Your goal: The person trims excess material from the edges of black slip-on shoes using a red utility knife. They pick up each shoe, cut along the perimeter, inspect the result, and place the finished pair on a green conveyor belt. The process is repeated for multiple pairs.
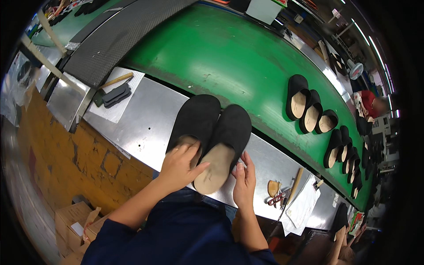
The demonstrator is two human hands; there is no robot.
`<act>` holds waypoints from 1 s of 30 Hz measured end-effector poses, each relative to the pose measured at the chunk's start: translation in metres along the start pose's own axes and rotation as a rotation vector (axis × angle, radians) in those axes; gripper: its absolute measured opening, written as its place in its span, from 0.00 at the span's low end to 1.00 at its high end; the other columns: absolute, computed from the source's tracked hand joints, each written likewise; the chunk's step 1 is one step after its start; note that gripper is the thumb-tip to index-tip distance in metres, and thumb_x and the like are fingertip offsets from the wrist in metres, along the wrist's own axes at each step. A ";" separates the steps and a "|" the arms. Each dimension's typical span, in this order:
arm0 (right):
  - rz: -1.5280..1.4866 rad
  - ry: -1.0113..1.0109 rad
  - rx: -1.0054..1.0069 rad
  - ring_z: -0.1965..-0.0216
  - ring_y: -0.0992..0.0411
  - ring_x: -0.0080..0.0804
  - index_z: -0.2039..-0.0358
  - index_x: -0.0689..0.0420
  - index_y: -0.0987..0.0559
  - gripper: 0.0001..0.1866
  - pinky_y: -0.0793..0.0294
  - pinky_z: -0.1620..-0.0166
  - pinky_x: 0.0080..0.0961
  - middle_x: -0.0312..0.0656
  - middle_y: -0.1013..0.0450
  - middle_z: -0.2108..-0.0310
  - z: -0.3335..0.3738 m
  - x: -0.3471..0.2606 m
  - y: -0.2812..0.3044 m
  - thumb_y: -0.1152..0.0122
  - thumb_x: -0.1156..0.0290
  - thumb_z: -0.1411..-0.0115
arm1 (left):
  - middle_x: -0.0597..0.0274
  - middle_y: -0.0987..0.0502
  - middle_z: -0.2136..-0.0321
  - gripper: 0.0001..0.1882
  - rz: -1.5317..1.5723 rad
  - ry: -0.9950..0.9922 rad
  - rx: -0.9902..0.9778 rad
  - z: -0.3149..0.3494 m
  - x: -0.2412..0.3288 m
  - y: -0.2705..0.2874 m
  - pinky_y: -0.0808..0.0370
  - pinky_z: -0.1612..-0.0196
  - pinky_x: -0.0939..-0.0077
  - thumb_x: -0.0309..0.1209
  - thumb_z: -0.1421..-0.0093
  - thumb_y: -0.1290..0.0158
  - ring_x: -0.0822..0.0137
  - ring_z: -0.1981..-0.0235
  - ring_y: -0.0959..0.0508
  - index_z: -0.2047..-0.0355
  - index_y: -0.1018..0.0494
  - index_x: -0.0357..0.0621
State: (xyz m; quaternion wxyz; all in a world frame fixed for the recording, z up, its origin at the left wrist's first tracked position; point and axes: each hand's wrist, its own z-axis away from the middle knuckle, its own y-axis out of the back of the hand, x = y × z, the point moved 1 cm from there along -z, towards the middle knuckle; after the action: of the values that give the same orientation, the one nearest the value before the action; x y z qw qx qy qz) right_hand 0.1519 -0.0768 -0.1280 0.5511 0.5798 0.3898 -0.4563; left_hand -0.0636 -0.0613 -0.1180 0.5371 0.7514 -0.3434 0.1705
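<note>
A pair of black backless clogs (pixel 229 128) with beige insoles lies side by side at the near edge of a metal worktable, toes pointing away from me. My left hand (pixel 180 167) is over the heel end of the left clog (pixel 194 115). Its fingers curl into the shoe's opening, while the thumb reaches across to the right clog's insole (pixel 215 171). Most of the left insole is hidden under this hand. Along the outer side of the right clog, my right hand (pixel 244 183) has its fingers stretched up and apart, with the fingertips against the shoe's edge.
Beyond the metal worktable (pixel 152 112) runs a green conveyor belt (pixel 212 57), with several black clogs (pixel 311 112) on its right part. Scissors (pixel 277 199), a wooden stick (pixel 295 185) and papers (pixel 302 210) lie right. Dark blocks (pixel 117 95) lie left. Another person's hand (pixel 339 243) holds a clog.
</note>
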 end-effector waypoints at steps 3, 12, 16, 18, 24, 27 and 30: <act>-0.012 0.029 -0.004 0.47 0.28 0.36 0.35 0.61 0.35 0.26 0.24 0.55 0.27 0.48 0.32 0.42 -0.009 -0.010 -0.002 0.54 0.60 0.27 | 0.48 0.25 0.64 0.24 -0.079 0.125 -0.048 -0.017 0.003 -0.004 0.24 0.63 0.58 0.47 0.43 0.40 0.47 0.66 0.22 0.66 0.24 0.33; 0.216 0.099 0.173 0.80 0.33 0.21 0.50 0.66 0.23 0.20 0.33 0.73 0.19 0.41 0.25 0.75 0.008 0.040 0.017 0.59 0.65 0.28 | 0.50 0.22 0.76 0.16 -0.106 -0.009 -0.068 -0.033 -0.012 0.000 0.22 0.70 0.59 0.38 0.39 0.47 0.52 0.71 0.20 0.78 0.24 0.38; 0.181 0.097 0.188 0.82 0.33 0.22 0.54 0.67 0.22 0.21 0.33 0.74 0.20 0.41 0.25 0.77 -0.001 0.040 0.012 0.60 0.64 0.28 | 0.51 0.27 0.81 0.16 -0.295 -0.115 0.187 -0.078 -0.049 0.039 0.27 0.71 0.52 0.36 0.41 0.46 0.50 0.75 0.24 0.82 0.27 0.41; 0.161 0.092 0.213 0.82 0.33 0.21 0.56 0.67 0.21 0.21 0.33 0.75 0.20 0.41 0.25 0.78 0.003 0.044 0.019 0.59 0.64 0.28 | 0.44 0.27 0.75 0.16 -0.354 -0.010 0.368 -0.150 -0.065 0.078 0.30 0.63 0.48 0.37 0.38 0.49 0.45 0.69 0.25 0.77 0.28 0.37; 0.164 0.085 0.183 0.83 0.33 0.19 0.57 0.68 0.21 0.18 0.33 0.76 0.17 0.40 0.25 0.79 -0.002 0.039 0.014 0.55 0.65 0.29 | 0.43 0.20 0.60 0.28 -0.081 0.030 0.819 -0.363 -0.077 0.271 0.26 0.52 0.57 0.52 0.34 0.53 0.49 0.57 0.20 0.49 0.28 0.37; 0.180 0.070 0.218 0.82 0.31 0.20 0.56 0.68 0.21 0.16 0.32 0.76 0.18 0.40 0.24 0.78 -0.001 0.040 0.015 0.52 0.67 0.30 | 0.59 0.19 0.63 0.22 0.243 -0.361 0.756 -0.364 -0.025 0.229 0.25 0.55 0.72 0.43 0.32 0.52 0.69 0.63 0.22 0.46 0.28 0.39; 0.214 0.055 0.215 0.82 0.30 0.20 0.56 0.67 0.22 0.15 0.31 0.76 0.18 0.40 0.24 0.78 0.001 0.037 0.019 0.51 0.68 0.30 | 0.62 0.21 0.65 0.16 0.513 -0.389 0.297 -0.299 0.009 0.128 0.24 0.58 0.75 0.29 0.34 0.49 0.73 0.64 0.22 0.47 0.27 0.42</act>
State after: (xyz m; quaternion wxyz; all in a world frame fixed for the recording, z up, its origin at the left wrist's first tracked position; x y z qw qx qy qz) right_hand 0.1804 -0.0816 -0.1581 0.5205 0.6860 0.2897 -0.4178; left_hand -0.1132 0.1883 0.0850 0.2863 0.7288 -0.5883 0.2017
